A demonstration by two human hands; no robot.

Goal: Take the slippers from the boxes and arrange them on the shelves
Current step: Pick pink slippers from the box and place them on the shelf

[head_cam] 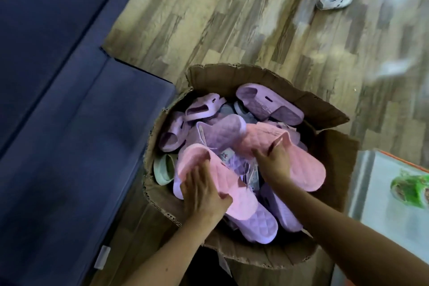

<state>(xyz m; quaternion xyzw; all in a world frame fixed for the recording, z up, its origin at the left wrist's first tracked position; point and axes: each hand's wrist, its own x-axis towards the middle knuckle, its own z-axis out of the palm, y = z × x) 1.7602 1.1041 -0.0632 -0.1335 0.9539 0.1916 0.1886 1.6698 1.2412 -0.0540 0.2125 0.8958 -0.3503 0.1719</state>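
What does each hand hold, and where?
Right hand grips the right pink slipper by its strap. Left hand covers the left pink slipper at its strap; grip unclear.

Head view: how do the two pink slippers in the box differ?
The left pink slipper lies under the left hand, whose fingers rest flat on it. The right pink slipper seems gripped at its strap by the right hand. The left one overlies a purple slipper by the near edge, and the right one reaches toward the right wall of the box. Both are quilted and top the pile.
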